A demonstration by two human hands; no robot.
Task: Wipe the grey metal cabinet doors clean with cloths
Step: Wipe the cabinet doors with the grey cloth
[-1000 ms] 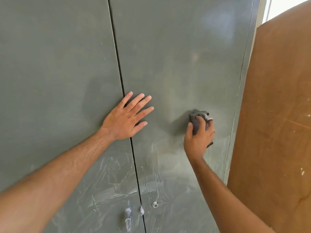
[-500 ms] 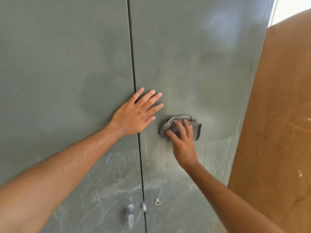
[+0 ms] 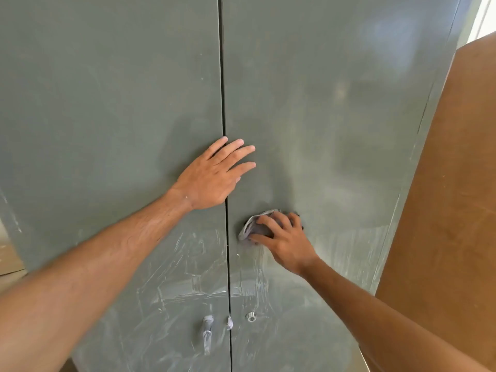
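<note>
**Mid-wipe on the right-hand door**

The person stands close to the grey cabinet, both arms out. The left hand lies flat, fingers straight and spread, its palm on the left door and its fingertips across the centre seam; it holds nothing and looks to be bracing the doors. The right hand presses a bunched grey cloth against the right door, just right of the seam and below the other hand, its fingers curled over the wad and gripping it.

This is the wiping step itself. The upper panels look fairly even, while pale smears and streaks show below the hands on both doors, down around the handle and the small lock. A brown board leans at the right.

I would judge the job partway done. The next strokes need to work downward through that streaked band, with firm pressure, and care around the handle, where the cloth could snag.
</note>
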